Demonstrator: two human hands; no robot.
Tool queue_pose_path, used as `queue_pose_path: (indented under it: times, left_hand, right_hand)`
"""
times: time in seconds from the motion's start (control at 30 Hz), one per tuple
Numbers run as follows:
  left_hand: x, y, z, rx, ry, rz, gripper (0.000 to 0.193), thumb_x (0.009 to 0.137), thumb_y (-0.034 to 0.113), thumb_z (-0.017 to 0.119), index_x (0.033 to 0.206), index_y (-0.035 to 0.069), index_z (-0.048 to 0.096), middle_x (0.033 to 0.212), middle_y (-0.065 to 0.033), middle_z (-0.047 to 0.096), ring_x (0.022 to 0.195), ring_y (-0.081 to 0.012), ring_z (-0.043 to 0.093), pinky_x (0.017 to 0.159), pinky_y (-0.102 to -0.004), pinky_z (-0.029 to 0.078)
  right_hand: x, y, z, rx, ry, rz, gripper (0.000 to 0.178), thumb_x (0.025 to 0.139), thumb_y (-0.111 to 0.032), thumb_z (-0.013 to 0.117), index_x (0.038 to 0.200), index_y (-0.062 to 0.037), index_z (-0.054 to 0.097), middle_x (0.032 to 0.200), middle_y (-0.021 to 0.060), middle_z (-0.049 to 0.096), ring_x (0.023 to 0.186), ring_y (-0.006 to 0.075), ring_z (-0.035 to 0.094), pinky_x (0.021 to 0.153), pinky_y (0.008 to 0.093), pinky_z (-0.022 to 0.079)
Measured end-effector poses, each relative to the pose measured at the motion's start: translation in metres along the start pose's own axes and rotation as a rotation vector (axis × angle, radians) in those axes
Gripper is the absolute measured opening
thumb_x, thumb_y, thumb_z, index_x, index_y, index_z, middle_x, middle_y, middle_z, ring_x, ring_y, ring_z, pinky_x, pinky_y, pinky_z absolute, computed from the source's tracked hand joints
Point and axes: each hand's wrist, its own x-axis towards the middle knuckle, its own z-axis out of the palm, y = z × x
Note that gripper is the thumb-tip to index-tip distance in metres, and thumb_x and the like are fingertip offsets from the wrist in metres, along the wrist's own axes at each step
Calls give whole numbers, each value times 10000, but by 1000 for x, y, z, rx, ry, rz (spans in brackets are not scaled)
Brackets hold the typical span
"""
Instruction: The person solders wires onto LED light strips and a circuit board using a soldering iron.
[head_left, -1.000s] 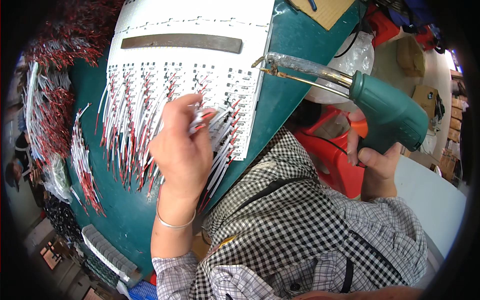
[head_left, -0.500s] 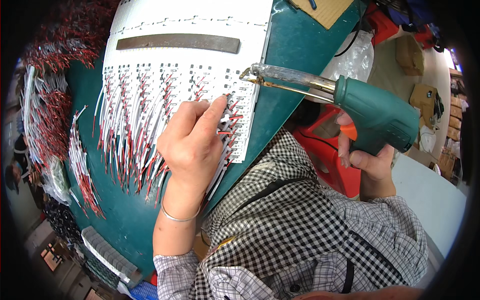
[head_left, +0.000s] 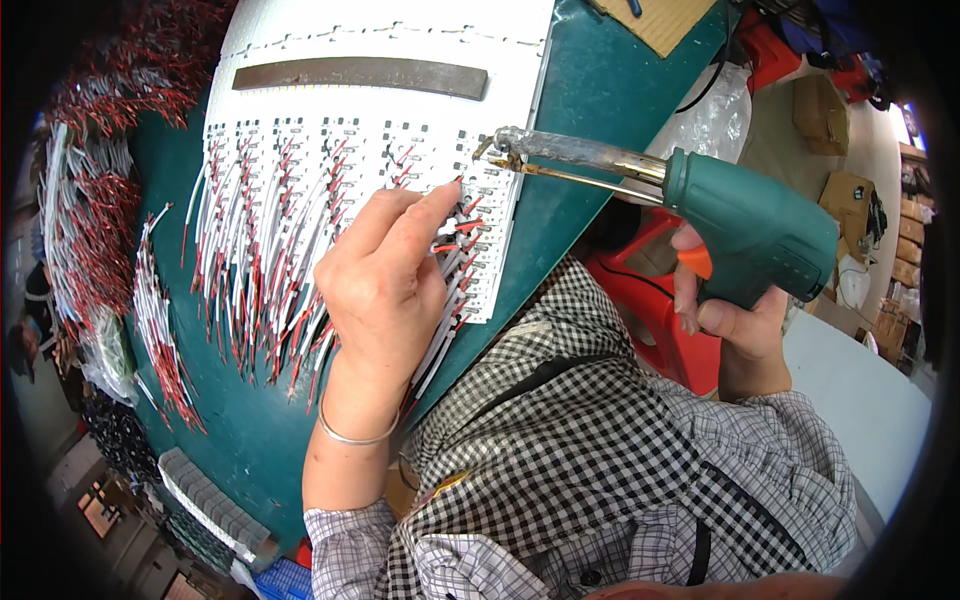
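My left hand [head_left: 382,275] is closed in a pinch over the right part of a white circuit board [head_left: 390,25]. Between thumb and forefinger is a thin red-and-white wire [head_left: 462,229], its grip partly hidden by the fingers. Rows of similar wires [head_left: 262,290] hang from the board's near side. My right hand [head_left: 745,325] is wrapped round the handle of a green soldering gun [head_left: 755,225], fingers by its orange trigger. The gun's dark, bent tip [head_left: 485,150] is over the board's right edge, just beyond my left fingertips.
A flat metal bar [head_left: 360,76] lies across the board on the green table [head_left: 590,90]. At left are a loose wire bunch [head_left: 162,330] and large wire bundles [head_left: 95,210]. A red stool [head_left: 650,300] stands below the gun; cardboard [head_left: 655,20] lies at the far edge.
The gun's tip has shifted slightly left over the board. My left fingertips have moved a little, and the wires beside them lie at a different angle. Both holds stay the same.
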Motion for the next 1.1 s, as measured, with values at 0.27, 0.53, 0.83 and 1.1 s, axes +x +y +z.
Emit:
queue_pose_path:
  times: [0.27,0.53,0.83,1.1]
  left_hand:
    - [-1,5,0,-5,-91,-131,495,588,-198,499,970,48,693,768,-95,628,697,-204,659,593,-276,513]
    - [-5,7,6,48,-70,-60,496,575,-133,559,1033,42,638,789,-83,535,560,-246,555,489,-352,459]
    - [-7,7,8,52,-60,-47,519,566,-115,571,1060,34,623,812,-88,531,594,-245,565,493,-351,463]
    - [-7,7,9,45,-47,-28,545,530,-111,577,1056,22,626,809,-85,532,586,-241,558,484,-347,457]
  right_hand:
    - [-2,10,12,-49,169,32,585,697,-107,753,1173,83,472,1045,194,563,636,201,605,434,245,489]
    - [1,9,14,-55,164,59,626,708,-114,746,1221,75,440,975,195,575,622,193,601,441,239,482]
    - [-1,16,8,-77,142,42,550,731,-131,728,1178,77,482,818,186,578,557,161,567,450,220,464]
    - [5,13,13,-147,86,12,527,740,-103,704,1177,86,477,924,198,581,581,177,585,477,234,497]
